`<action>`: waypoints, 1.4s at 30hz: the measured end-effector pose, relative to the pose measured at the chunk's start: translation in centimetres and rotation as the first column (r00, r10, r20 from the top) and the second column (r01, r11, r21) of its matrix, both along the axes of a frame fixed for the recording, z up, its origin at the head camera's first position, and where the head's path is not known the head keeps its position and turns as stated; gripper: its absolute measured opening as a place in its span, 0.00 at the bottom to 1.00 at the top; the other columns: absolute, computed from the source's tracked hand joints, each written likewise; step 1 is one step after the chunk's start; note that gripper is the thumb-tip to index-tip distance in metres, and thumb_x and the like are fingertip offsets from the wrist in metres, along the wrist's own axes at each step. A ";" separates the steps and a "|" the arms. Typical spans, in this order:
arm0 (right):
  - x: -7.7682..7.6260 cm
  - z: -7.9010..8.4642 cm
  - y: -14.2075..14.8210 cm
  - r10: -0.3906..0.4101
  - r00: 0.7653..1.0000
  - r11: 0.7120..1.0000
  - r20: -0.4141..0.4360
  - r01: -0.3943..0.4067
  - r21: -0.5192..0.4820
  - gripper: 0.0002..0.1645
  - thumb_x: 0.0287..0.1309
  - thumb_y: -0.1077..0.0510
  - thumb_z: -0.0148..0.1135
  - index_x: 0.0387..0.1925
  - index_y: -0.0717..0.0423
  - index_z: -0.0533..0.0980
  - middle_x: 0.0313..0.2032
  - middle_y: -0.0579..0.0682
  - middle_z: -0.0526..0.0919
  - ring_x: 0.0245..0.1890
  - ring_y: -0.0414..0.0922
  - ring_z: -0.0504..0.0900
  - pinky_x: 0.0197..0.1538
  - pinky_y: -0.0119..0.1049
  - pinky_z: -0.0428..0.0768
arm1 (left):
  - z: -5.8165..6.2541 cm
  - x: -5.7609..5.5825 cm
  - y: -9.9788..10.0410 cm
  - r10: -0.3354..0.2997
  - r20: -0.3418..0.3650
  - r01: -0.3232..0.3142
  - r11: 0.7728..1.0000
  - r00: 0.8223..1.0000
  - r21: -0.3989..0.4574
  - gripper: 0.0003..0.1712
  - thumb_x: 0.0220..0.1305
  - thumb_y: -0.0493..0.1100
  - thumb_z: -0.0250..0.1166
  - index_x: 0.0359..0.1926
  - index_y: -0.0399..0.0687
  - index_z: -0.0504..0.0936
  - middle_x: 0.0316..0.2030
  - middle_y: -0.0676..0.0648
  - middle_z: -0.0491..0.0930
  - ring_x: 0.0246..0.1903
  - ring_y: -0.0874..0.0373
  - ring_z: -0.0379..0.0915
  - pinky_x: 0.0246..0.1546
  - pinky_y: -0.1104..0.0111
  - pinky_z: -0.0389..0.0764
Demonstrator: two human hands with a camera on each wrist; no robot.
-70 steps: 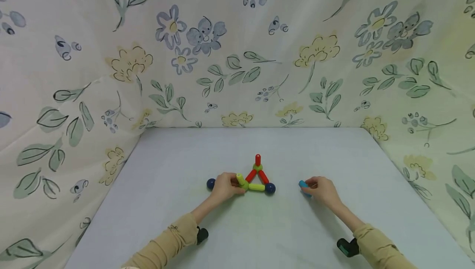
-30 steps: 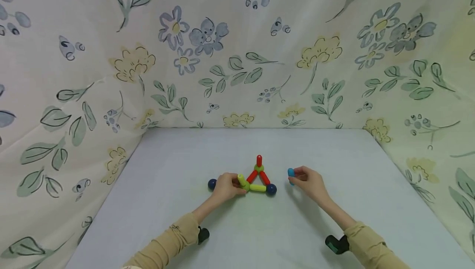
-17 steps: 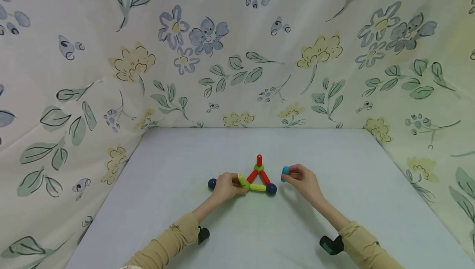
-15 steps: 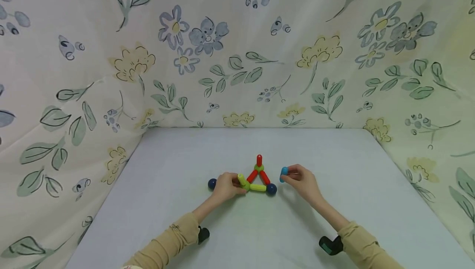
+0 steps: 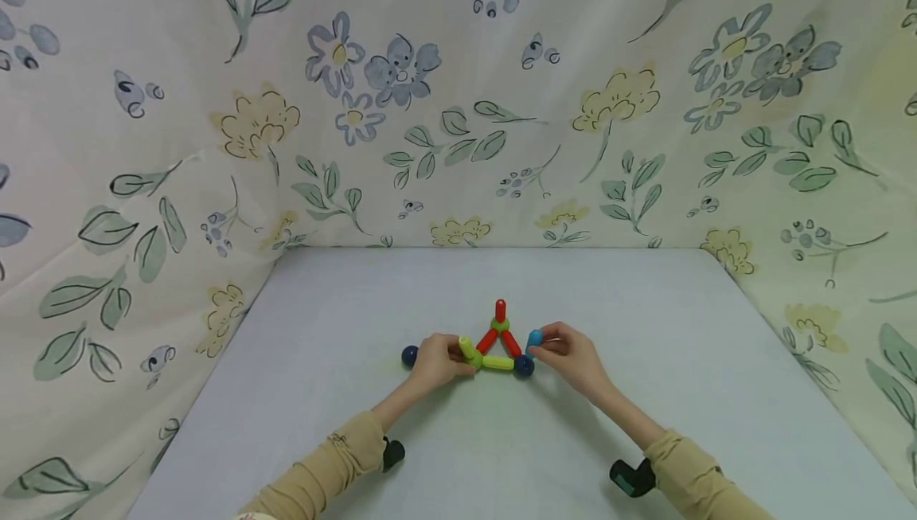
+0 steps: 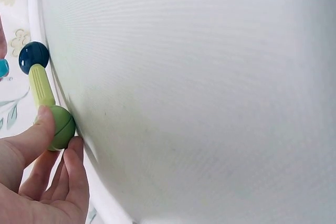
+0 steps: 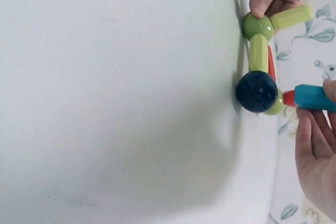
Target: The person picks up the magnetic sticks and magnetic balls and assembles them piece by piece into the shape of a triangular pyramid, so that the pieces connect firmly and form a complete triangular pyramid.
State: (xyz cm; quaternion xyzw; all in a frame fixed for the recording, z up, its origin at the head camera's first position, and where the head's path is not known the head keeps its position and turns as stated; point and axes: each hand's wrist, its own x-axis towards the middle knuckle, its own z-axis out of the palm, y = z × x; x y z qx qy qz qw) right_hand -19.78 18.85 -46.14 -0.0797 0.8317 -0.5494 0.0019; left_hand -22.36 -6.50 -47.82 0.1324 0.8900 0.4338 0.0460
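My left hand [image 5: 435,362] grips a green ball [image 6: 62,127] at the left corner of a flat triangle of magnetic rods and balls. From that ball rises a yellow-green rod [image 5: 466,347]; another yellow-green rod [image 5: 497,362] runs to the dark blue ball [image 5: 524,366] at the right corner. Red rods [image 5: 511,342] lead to the back corner, where a red rod [image 5: 501,310] stands upright. Thumb and fingers of my right hand [image 5: 573,354] pinch a blue rod [image 7: 312,97] above the dark blue ball, with a gap between them in the right wrist view.
Another dark blue ball [image 5: 409,356] lies on the white table [image 5: 344,297], just left of my left hand. A flower-patterned cloth [image 5: 458,138] hangs behind the table and along both sides. Dark wrist devices [image 5: 632,478] hang below both sleeves.
The right hand has carried the blue rod leftward from the right side of the table to above the dark blue corner ball, tipping it more upright. The left hand keeps its grip in place.
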 end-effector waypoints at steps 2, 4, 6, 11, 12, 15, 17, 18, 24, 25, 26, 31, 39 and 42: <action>0.0 -0.1 -0.1 0.011 1.000 1.000 -0.004 -0.011 -0.003 0.17 0.54 0.58 0.68 0.43 0.60 0.75 0.42 0.58 0.83 0.42 0.45 0.85 0.43 0.26 0.80 | 0.0 0.0 0.0 -0.002 -0.005 0.002 1.000 1.000 0.002 0.17 0.43 0.36 0.77 0.37 0.36 0.84 0.32 0.42 0.85 0.31 0.56 0.82 0.32 0.71 0.82; 0.0 -0.2 -0.1 0.021 1.000 1.000 -0.005 -0.021 -0.003 0.16 0.55 0.58 0.67 0.44 0.61 0.75 0.42 0.58 0.83 0.42 0.45 0.85 0.43 0.25 0.80 | 0.0 0.0 0.1 -0.003 -0.008 0.003 1.000 1.000 0.001 0.17 0.43 0.36 0.77 0.37 0.37 0.84 0.32 0.42 0.85 0.31 0.56 0.82 0.31 0.71 0.81; 0.0 -0.2 -0.2 0.026 1.000 1.000 -0.007 -0.026 -0.006 0.16 0.54 0.59 0.67 0.43 0.61 0.75 0.42 0.58 0.83 0.42 0.46 0.85 0.43 0.25 0.80 | 0.0 0.0 0.1 -0.005 -0.008 0.005 1.000 1.000 -0.001 0.17 0.43 0.36 0.77 0.37 0.37 0.84 0.32 0.42 0.85 0.31 0.56 0.82 0.31 0.72 0.81; 0.1 -0.5 -0.3 0.041 0.999 0.999 -0.017 -0.041 -0.013 0.15 0.53 0.61 0.68 0.42 0.60 0.76 0.43 0.58 0.82 0.42 0.47 0.85 0.43 0.25 0.80 | 0.0 -0.1 0.1 -0.009 -0.006 0.009 1.000 1.000 -0.002 0.18 0.43 0.36 0.77 0.38 0.37 0.84 0.32 0.43 0.85 0.31 0.57 0.81 0.31 0.72 0.81; 0.1 -0.5 -0.3 0.046 0.999 0.999 -0.021 -0.046 -0.012 0.15 0.53 0.61 0.68 0.42 0.60 0.76 0.43 0.58 0.82 0.42 0.47 0.85 0.43 0.25 0.80 | 0.0 -0.1 0.1 -0.010 -0.006 0.010 1.000 1.000 -0.001 0.18 0.43 0.36 0.77 0.38 0.37 0.84 0.32 0.43 0.85 0.31 0.57 0.81 0.31 0.72 0.81; 0.2 -0.8 -0.3 0.052 0.998 0.999 -0.023 -0.052 -0.004 0.15 0.53 0.60 0.68 0.42 0.60 0.76 0.43 0.58 0.83 0.43 0.48 0.85 0.43 0.26 0.81 | -0.1 -0.2 0.2 -0.013 -0.007 0.013 1.000 1.000 -0.002 0.18 0.43 0.37 0.77 0.38 0.37 0.84 0.31 0.43 0.85 0.31 0.57 0.81 0.30 0.72 0.81; 0.2 -0.9 -0.3 0.048 0.998 0.999 -0.027 -0.048 0.002 0.15 0.53 0.59 0.68 0.42 0.60 0.76 0.43 0.57 0.83 0.43 0.48 0.85 0.43 0.27 0.82 | -0.1 -0.2 0.2 -0.014 -0.005 0.014 1.000 1.000 -0.002 0.17 0.43 0.37 0.77 0.37 0.37 0.84 0.31 0.43 0.85 0.31 0.57 0.81 0.30 0.73 0.81; 0.2 -1.0 -0.3 0.046 0.999 0.999 -0.027 -0.046 0.002 0.15 0.53 0.59 0.69 0.42 0.60 0.76 0.43 0.57 0.83 0.43 0.48 0.85 0.43 0.27 0.82 | -0.1 -0.2 0.2 -0.014 -0.004 0.014 1.000 1.000 0.000 0.17 0.43 0.37 0.77 0.37 0.37 0.84 0.31 0.43 0.85 0.31 0.57 0.81 0.30 0.72 0.81; 0.1 -1.3 -0.3 0.038 0.998 0.999 -0.042 -0.038 0.000 0.15 0.53 0.60 0.68 0.42 0.60 0.76 0.42 0.58 0.83 0.42 0.48 0.85 0.42 0.26 0.81 | 0.1 -0.2 0.2 -0.016 -0.005 0.016 1.000 1.000 -0.022 0.17 0.44 0.38 0.77 0.38 0.39 0.84 0.33 0.43 0.85 0.33 0.56 0.81 0.33 0.70 0.82; 0.1 -1.3 -0.3 0.039 0.998 0.999 -0.048 -0.039 0.003 0.15 0.53 0.60 0.68 0.42 0.60 0.76 0.42 0.58 0.83 0.42 0.47 0.85 0.41 0.26 0.81 | 0.1 -0.2 0.1 -0.015 -0.003 0.015 0.999 1.000 -0.033 0.17 0.45 0.38 0.76 0.38 0.39 0.84 0.33 0.44 0.85 0.33 0.56 0.81 0.34 0.70 0.82; 0.1 -1.4 -0.4 0.039 0.998 0.999 -0.048 -0.039 -0.001 0.15 0.53 0.61 0.68 0.42 0.60 0.76 0.42 0.58 0.83 0.42 0.47 0.85 0.42 0.26 0.81 | 0.2 -0.1 0.1 -0.016 -0.003 0.016 0.999 1.000 -0.043 0.17 0.45 0.38 0.76 0.38 0.39 0.84 0.33 0.44 0.85 0.33 0.56 0.81 0.34 0.69 0.82; 0.2 -1.8 -0.7 0.041 0.997 0.999 -0.070 -0.041 -0.001 0.16 0.53 0.62 0.68 0.43 0.62 0.75 0.42 0.59 0.83 0.42 0.50 0.85 0.43 0.28 0.82 | 0.9 0.5 -0.1 0.002 -0.018 -0.003 0.999 1.000 -0.048 0.19 0.47 0.39 0.75 0.42 0.39 0.83 0.37 0.42 0.85 0.37 0.51 0.82 0.38 0.64 0.83; 0.1 -2.2 -0.8 0.023 0.996 0.999 -0.088 -0.020 0.031 0.14 0.52 0.64 0.68 0.42 0.60 0.76 0.41 0.58 0.83 0.41 0.47 0.85 0.43 0.27 0.82 | 1.3 0.8 -0.2 0.030 -0.138 -0.022 0.998 0.990 0.059 0.13 0.49 0.35 0.73 0.38 0.38 0.84 0.33 0.42 0.85 0.34 0.53 0.82 0.35 0.70 0.82; 0.0 -2.3 -0.8 0.022 0.995 0.999 -0.095 -0.019 0.028 0.14 0.52 0.64 0.68 0.42 0.59 0.76 0.41 0.57 0.83 0.42 0.47 0.85 0.43 0.27 0.82 | 1.0 0.6 -0.1 0.025 -0.168 -0.012 0.997 0.986 0.078 0.11 0.49 0.34 0.72 0.36 0.38 0.85 0.32 0.43 0.86 0.33 0.54 0.82 0.34 0.73 0.82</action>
